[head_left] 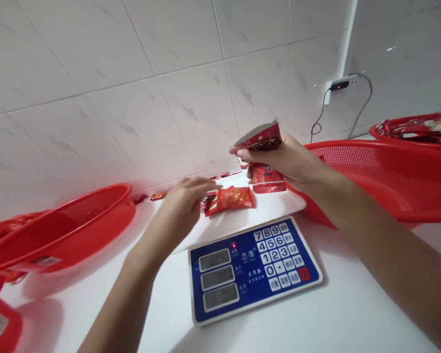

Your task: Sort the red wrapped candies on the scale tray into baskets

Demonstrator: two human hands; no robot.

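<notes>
My right hand (286,159) is closed on a red snack bag (263,139) with a torn-open top, held above the white pan (238,215) of an electronic scale. My left hand (185,198) reaches over the pan with its fingers stretched out, fingertips close to a small red packet (232,198) lying on the pan; it holds nothing. The blue front panel of the scale (253,267) shows three displays, a number keypad and a lit red lamp.
A red plastic basin (62,230) stands at the left, a red mesh basket (382,176) at the right, and another red basket with packets (419,128) behind it. Small red packets (158,196) lie along the tiled wall. A plug and cable (338,88) hang on the wall.
</notes>
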